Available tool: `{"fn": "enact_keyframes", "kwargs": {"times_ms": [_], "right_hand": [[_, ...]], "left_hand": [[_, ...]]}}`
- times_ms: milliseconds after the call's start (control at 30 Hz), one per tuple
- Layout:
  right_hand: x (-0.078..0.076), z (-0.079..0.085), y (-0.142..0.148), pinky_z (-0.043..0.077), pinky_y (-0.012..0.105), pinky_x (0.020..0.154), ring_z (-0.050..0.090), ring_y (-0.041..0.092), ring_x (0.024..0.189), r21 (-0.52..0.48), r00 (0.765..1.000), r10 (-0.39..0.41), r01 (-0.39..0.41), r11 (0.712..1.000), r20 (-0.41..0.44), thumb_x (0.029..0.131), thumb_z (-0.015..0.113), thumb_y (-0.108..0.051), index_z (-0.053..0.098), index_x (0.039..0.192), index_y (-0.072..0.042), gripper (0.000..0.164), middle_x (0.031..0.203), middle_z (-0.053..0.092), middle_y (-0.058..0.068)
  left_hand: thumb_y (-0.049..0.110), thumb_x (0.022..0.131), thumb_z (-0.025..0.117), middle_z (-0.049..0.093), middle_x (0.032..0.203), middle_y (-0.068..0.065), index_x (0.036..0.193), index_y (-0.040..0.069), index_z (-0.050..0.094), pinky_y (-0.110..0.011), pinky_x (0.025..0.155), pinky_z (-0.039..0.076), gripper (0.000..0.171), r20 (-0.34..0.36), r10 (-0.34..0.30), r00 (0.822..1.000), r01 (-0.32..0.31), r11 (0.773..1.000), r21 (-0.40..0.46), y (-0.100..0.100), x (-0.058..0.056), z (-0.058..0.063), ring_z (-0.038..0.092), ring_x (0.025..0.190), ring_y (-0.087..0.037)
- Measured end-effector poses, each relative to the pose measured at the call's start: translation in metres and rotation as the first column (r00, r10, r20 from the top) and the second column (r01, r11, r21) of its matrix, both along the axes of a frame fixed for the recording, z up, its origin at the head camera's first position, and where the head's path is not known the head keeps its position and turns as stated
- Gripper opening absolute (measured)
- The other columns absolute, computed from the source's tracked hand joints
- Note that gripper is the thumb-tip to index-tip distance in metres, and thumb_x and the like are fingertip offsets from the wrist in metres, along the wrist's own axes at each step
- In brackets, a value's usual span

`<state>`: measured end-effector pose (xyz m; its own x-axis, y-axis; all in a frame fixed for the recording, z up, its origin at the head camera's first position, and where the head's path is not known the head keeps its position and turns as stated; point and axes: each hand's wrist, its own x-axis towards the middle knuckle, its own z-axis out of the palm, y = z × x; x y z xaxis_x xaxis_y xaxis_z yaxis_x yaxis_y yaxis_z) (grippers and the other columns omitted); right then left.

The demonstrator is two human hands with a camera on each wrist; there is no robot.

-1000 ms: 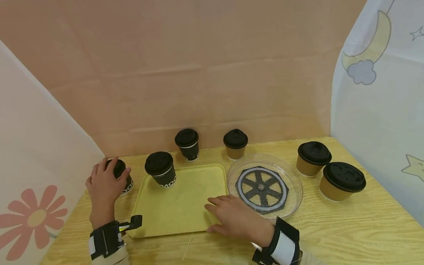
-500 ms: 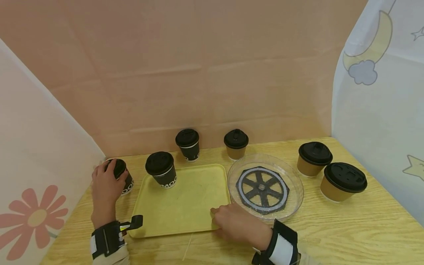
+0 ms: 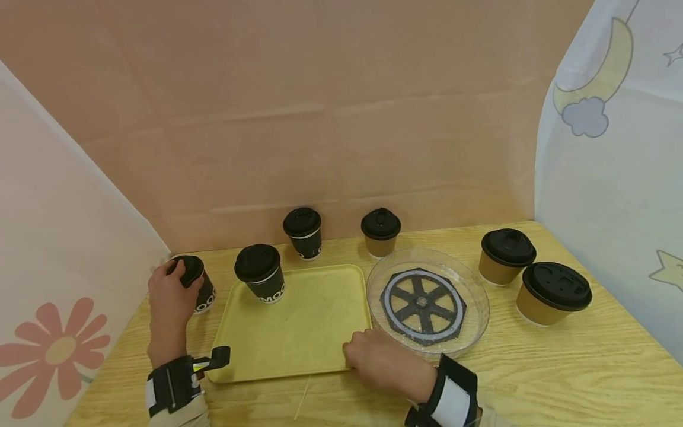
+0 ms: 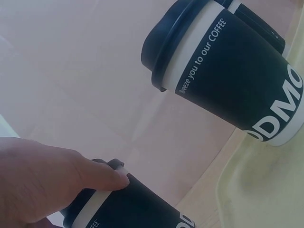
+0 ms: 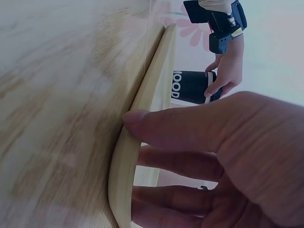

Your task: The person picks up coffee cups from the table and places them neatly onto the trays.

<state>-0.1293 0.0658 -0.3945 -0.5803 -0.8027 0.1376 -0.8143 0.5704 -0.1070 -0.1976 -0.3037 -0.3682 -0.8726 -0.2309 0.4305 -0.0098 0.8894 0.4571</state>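
At the far left of the head view, my left hand (image 3: pixel 169 308) grips a black paper coffee cup (image 3: pixel 204 295) by its lidded top. The left wrist view shows the thumb (image 4: pixel 111 178) pressed against that cup just below the lid. My right hand (image 3: pixel 388 363) pinches the near right corner of a yellow tray (image 3: pixel 293 338). Seen from the right wrist, the thumb lies on the outside of the tray's rim (image 5: pixel 124 166) and the fingers reach inside it. A second black coffee cup (image 3: pixel 264 279) stands upright on the tray's back left corner.
Behind the tray stand a black cup (image 3: pixel 305 237) and a small brown cup (image 3: pixel 380 234). Right of the tray lies a round clear dish (image 3: pixel 477 320) with a dark wheel-like pattern. Two brown lidded cups (image 3: pixel 498 267) stand farther right. Paper walls (image 3: pixel 331 118) enclose the table.
My right hand went from spread fingers over the tray's right side to pinching its near corner. The left fingers settled closer round the cup's lid. Tray and cups look unmoved.
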Motion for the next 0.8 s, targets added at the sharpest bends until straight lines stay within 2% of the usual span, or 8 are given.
{"fn": "enact_keyframes", "kwargs": {"times_ms": [133,333,533,800], "right_hand": [[-0.002,0.000,0.001,0.032,0.019,0.038,0.040,0.000,0.045,-0.015,1.000,0.026,-0.025,1.000,0.013,0.078,0.074,-0.007,0.053,0.050,-0.021,0.038,0.050,0.051,-0.010],[-0.004,0.002,0.001,0.030,0.017,0.040,0.041,-0.001,0.047,-0.035,0.996,0.092,-0.092,0.995,0.006,0.077,0.076,-0.009,0.055,0.049,-0.021,0.037,0.052,0.053,-0.010],[-0.005,0.004,-0.001,0.026,0.016,0.040,0.036,-0.003,0.047,-0.047,0.993,0.117,-0.116,0.992,0.016,0.075,0.074,-0.004,0.053,0.048,-0.020,0.039,0.051,0.049,-0.011],[-0.006,0.002,0.001,0.020,0.014,0.039,0.026,-0.002,0.045,-0.052,0.992,0.121,-0.119,0.992,0.035,0.074,0.074,-0.003,0.051,0.045,-0.020,0.041,0.048,0.041,-0.013]], "left_hand": [[0.001,0.085,0.070,0.041,0.133,-0.045,0.129,-0.023,0.045,-0.070,0.106,0.030,0.056,0.019,0.009,1.000,-0.009,1.000,0.007,0.001,0.000,0.003,0.031,0.125,-0.061],[0.007,0.086,0.070,0.043,0.136,-0.042,0.131,-0.020,0.045,-0.071,0.106,0.027,0.057,0.070,0.027,0.997,-0.026,1.000,-0.007,0.005,0.005,0.018,0.028,0.130,-0.059],[0.005,0.083,0.072,0.048,0.132,-0.042,0.127,-0.019,0.050,-0.070,0.105,0.032,0.055,0.011,0.009,1.000,-0.009,0.999,-0.031,0.017,0.015,0.029,0.035,0.125,-0.058],[0.005,0.078,0.077,0.053,0.121,-0.044,0.119,-0.020,0.057,-0.070,0.099,0.037,0.052,-0.114,-0.043,0.993,0.028,0.992,-0.127,0.030,0.026,0.030,0.042,0.114,-0.060]]}}
